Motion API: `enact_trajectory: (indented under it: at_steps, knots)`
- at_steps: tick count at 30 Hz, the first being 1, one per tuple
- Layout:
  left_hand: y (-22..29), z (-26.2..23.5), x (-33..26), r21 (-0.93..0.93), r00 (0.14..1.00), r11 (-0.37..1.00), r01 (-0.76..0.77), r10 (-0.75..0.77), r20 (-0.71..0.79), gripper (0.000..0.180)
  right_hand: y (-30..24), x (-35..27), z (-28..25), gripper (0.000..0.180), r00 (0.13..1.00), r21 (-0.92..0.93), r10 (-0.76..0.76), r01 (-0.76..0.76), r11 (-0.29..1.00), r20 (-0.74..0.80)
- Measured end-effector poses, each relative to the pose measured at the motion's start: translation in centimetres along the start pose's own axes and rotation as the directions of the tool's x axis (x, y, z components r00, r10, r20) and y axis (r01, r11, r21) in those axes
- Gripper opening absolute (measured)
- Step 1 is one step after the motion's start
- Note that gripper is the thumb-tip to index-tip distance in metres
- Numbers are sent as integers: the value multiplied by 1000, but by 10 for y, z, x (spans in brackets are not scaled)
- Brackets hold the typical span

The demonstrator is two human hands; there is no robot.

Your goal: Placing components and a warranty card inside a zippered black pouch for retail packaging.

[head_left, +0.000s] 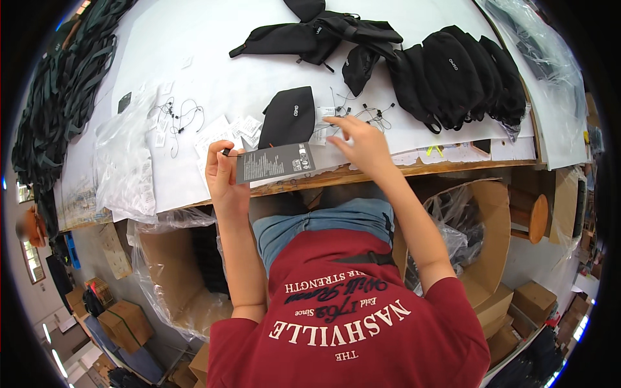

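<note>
My left hand (225, 173) pinches the left end of a dark grey hang tag (275, 162) printed with pale text, a thin black cord end showing at the fingers. Behind the tag, a small black fabric pouch (292, 115) lies on the white table, its lower part covered by the tag. To the right of the pouch, my right hand (361, 143) is over the table edge with thumb and fingers apart. Its fingertips are close to a white label (325, 116), and I cannot tell whether they touch it. Black tag cords (376, 115) lie just beyond.
Several black pouches (453, 74) are stacked at the right, with more black bags (317, 37) at the back. White labels (220, 132) and loose cords (176, 118) lie to the left, beside clear plastic bags (126, 155). Dark straps (61, 97) hang far left. Open cartons (171, 265) stand below the table.
</note>
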State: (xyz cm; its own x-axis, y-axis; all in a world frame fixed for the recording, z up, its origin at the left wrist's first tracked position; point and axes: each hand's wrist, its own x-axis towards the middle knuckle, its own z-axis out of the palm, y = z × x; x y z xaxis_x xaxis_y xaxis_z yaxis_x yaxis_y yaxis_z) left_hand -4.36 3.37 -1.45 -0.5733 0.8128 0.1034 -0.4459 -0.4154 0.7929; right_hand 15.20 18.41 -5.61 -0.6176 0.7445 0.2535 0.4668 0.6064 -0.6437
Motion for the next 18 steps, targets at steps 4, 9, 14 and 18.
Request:
enact_trajectory:
  at_steps: [4, 9, 14, 18]
  knots:
    - [-1, 5, 0, 4, 999, 1000, 6, -6, -42, 27, 0, 6, 23, 14, 986, -27, -166, 165, 986, -8]
    - [2, 4, 5, 29, 1000, 1000, -5, 5, -16, 24, 10, 5, 7, 12, 995, -25, -88, 87, 996, -49]
    - [4, -5, 7, 7, 999, 999, -33, 33, -37, 20, 26, 1, -22, 7, 989, -124, 118, -129, 984, -88]
    - [5, 0, 6, 16, 999, 1000, -10, 9, 51, 18, 29, 2, -30, 28, 953, -178, 133, -186, 966, -273]
